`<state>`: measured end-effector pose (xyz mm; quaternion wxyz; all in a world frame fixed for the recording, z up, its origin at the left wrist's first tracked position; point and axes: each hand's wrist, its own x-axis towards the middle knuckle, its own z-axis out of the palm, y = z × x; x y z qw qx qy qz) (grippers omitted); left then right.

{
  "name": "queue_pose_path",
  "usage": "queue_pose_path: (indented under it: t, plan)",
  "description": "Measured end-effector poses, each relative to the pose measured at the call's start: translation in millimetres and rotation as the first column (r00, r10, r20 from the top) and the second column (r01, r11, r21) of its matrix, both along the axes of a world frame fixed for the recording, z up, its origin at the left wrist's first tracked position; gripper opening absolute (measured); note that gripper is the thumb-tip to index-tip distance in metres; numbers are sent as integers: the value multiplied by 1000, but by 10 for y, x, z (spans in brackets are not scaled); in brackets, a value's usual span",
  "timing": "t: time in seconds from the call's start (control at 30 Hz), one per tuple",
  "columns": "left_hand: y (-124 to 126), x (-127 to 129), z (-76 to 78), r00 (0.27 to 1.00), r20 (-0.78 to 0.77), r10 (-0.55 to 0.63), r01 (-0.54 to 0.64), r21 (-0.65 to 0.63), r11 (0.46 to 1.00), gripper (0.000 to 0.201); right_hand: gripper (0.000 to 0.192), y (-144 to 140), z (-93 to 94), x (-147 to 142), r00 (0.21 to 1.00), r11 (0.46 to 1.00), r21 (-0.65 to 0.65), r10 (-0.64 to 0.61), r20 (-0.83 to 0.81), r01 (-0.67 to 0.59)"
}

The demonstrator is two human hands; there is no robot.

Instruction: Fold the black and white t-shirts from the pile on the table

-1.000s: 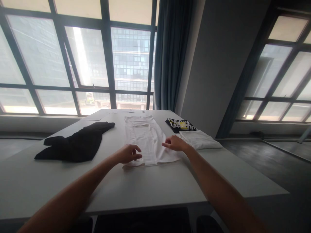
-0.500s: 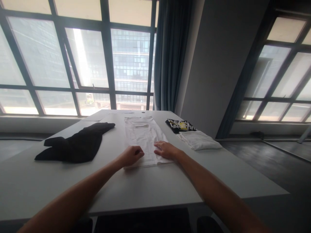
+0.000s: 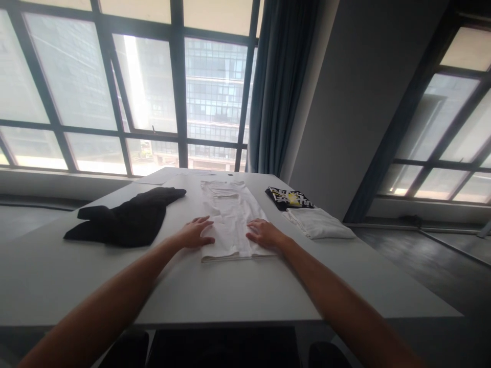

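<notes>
A long white garment [image 3: 230,214] lies folded into a narrow strip down the middle of the white table [image 3: 238,291]. My left hand [image 3: 196,233] rests flat with fingers spread on the strip's near left edge. My right hand [image 3: 264,233] lies flat with fingers apart on its near right edge. Neither hand grips the cloth.
A crumpled black garment [image 3: 123,221] lies on the table's left side. At the right are a folded white garment [image 3: 320,223] and, behind it, a folded black garment with a yellow and white print [image 3: 289,198]. Large windows and a dark curtain [image 3: 280,87] stand beyond.
My right hand has folded the strip's right flap inward and moved left. My left hand has opened from a loose fist and now lies flat on the left edge.
</notes>
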<state>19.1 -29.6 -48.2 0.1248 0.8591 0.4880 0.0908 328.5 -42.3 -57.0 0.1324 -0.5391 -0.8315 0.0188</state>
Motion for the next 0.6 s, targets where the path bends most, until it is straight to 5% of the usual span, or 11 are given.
queue_pose_path:
  t: [0.2,0.33,0.5,0.6]
  plan:
    - [-118,43,95,947,-169,-274,220,-281,934,104,57,49,-3,169,970,966,-104,-232,71,238]
    - [-236,4,183,935,-151,-320,268,-287,920,111,59,63,37,269,919,915,-100,-383,98,392]
    - [-335,54,235,946,-32,-322,316,-109,942,34,40,77,115,307,905,892,-169,-425,9,420]
    - [-344,68,279,952,-72,-298,293,-75,953,20,26,48,167,320,921,895,-244,-388,-15,373]
